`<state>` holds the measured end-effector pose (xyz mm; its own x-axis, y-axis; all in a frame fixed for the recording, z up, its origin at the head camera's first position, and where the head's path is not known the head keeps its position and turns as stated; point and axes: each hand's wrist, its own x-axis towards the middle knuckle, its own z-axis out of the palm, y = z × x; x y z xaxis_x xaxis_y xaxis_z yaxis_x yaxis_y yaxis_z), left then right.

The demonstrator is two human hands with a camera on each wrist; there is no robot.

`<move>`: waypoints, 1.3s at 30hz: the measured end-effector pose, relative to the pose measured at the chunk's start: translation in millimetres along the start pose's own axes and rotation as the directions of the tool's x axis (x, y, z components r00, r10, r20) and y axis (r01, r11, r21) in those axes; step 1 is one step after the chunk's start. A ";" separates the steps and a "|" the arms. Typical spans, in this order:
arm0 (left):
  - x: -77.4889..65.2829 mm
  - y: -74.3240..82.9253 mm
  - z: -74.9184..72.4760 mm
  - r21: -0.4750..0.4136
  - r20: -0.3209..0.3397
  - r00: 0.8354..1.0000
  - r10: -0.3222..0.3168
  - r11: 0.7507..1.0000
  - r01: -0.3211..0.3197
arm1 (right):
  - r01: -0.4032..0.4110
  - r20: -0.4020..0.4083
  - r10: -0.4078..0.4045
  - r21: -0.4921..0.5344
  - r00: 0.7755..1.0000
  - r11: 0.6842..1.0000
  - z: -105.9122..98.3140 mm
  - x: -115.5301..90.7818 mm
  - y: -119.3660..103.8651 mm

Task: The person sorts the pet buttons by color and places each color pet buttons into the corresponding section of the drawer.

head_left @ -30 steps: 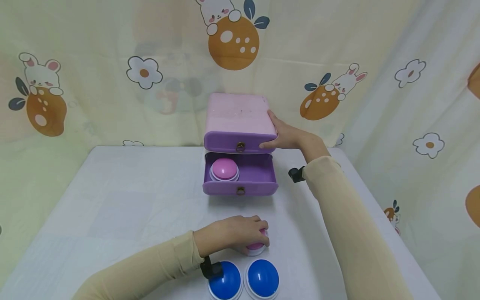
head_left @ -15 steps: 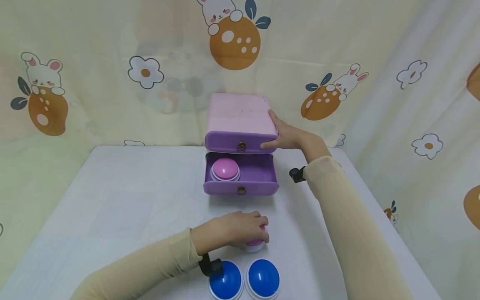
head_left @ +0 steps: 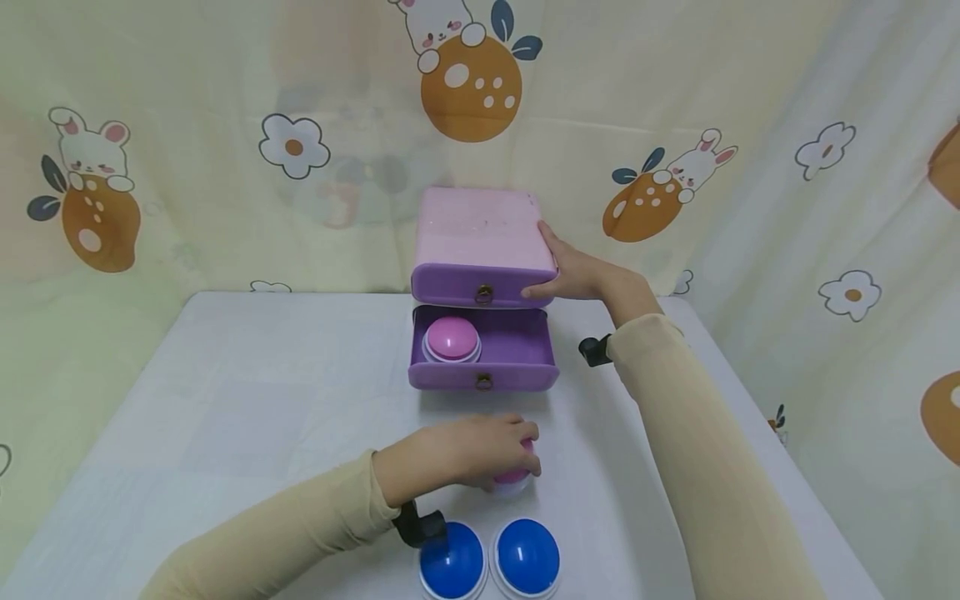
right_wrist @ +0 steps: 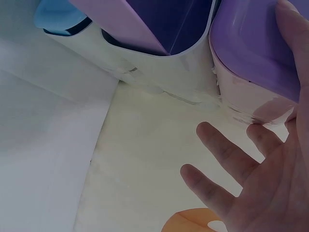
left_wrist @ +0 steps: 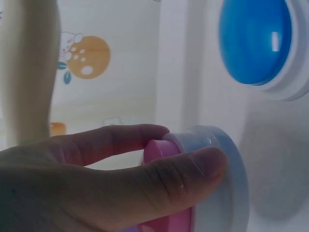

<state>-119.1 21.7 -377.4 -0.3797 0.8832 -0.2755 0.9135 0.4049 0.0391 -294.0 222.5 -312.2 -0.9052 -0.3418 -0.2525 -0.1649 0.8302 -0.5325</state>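
Observation:
My left hand (head_left: pixel 480 450) grips a pink push button (head_left: pixel 513 477) with a white base. In the left wrist view the thumb lies across that white base (left_wrist: pixel 222 154), tilted on its side. My right hand (head_left: pixel 576 272) rests on the right side of a pink and purple drawer box (head_left: pixel 483 229), thumb on the upper front. The right wrist view shows its other fingers (right_wrist: pixel 227 150) straight and spread, some off the wall. Below the shut top drawer, a purple drawer (head_left: pixel 525 377) is pulled out. Another pink button (head_left: pixel 452 338) sits in its left half.
Two blue buttons (head_left: pixel 453 560) with white bases stand side by side at the front of the white table (head_left: pixel 255 417). A light blue drawer front (right_wrist: pixel 60 13) shows low on the box in the right wrist view. A patterned curtain (head_left: pixel 345 83) hangs behind.
My left hand has moved slightly away from the blue buttons, towards the pulled-out drawer, with the pink button in its grip. The right hand stays on the drawer box.

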 end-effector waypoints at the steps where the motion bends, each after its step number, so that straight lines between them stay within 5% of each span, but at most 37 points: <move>1: -0.6 -0.1 -1.6 0.003 -0.004 1.000 -0.002 1.000 0.002 | 0.003 0.000 -0.003 -0.001 1.000 1.000 -0.1 -0.2 0.3; 15: -11.5 -6.4 -30.1 0.069 -0.089 0.996 0.011 0.998 -0.005 | 0.003 -0.018 -0.003 0.005 1.000 1.000 1.4 -0.3 1.5; 29: -19.0 -21.1 -61.4 0.018 -0.166 0.984 -0.064 0.998 0.068 | 0.014 -0.017 -0.014 -0.012 1.000 1.000 1.0 -0.8 2.9; 39: -15.7 -32.8 -63.4 0.045 -0.309 0.944 -0.114 0.990 0.134 | 0.039 -0.018 -0.039 -0.004 0.999 0.999 1.8 -0.5 3.1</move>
<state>-152.4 9.6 -313.5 -0.5078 0.8609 0.0321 0.8599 0.5088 -0.0419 -293.4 224.5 -315.1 -0.9051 -0.3660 -0.2163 -0.2020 0.8178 -0.5389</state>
